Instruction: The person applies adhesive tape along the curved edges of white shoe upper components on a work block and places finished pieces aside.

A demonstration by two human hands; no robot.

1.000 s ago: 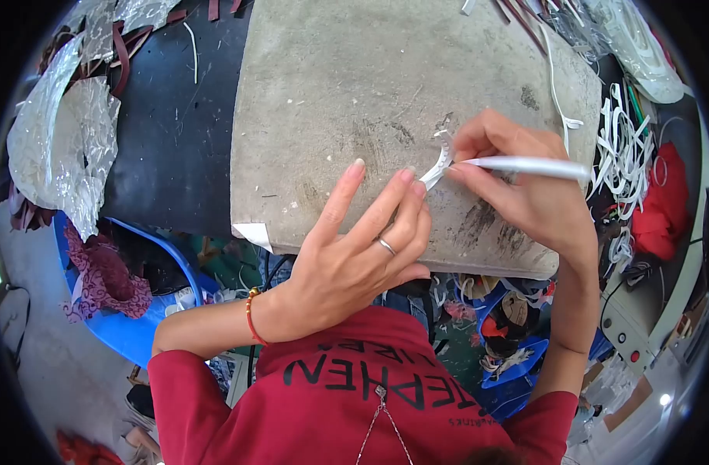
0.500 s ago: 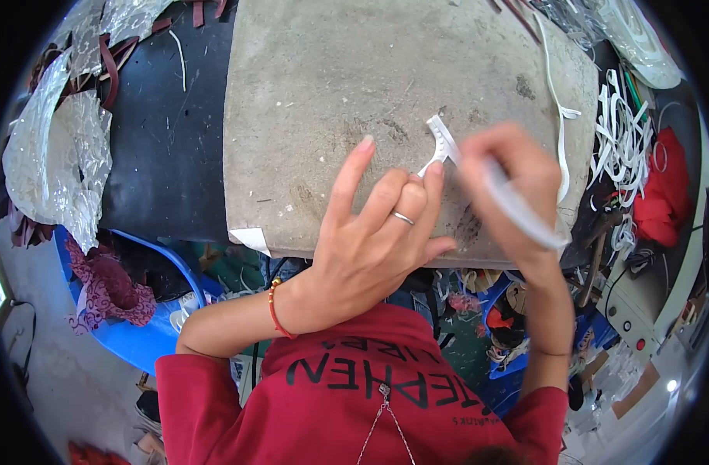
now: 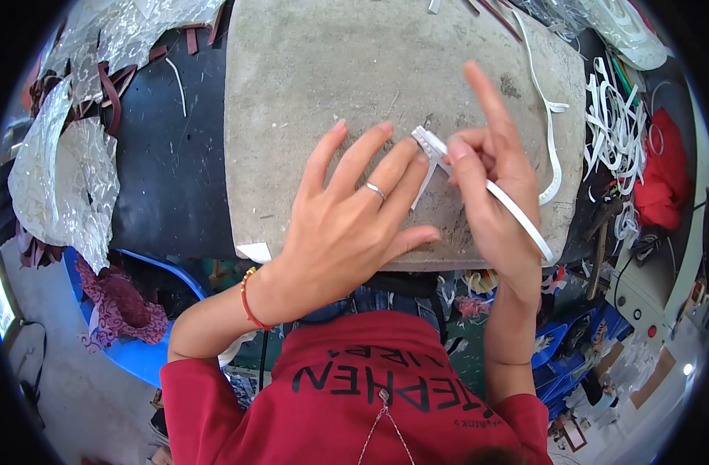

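Note:
My left hand lies palm down on the grey slab, fingers spread. Its index fingertip rests on a small notched white piece and presses it to the slab. Just to the right, my right hand pinches a narrow white strip between thumb and bent fingers, with the index finger stretched out. One end of this strip lies along the upper part of the small piece; the rest loops back over my right hand and wrist.
Another long white strip lies on the slab's right side. Tangled white strips and red cloth are farther right. Shiny sheets and a blue chair are on the left. A white scrap sits at the slab's near-left corner.
My right hand has turned and raised its index finger; the strip now meets the small piece's top and curves over my wrist. The fingers of my left hand have spread wider.

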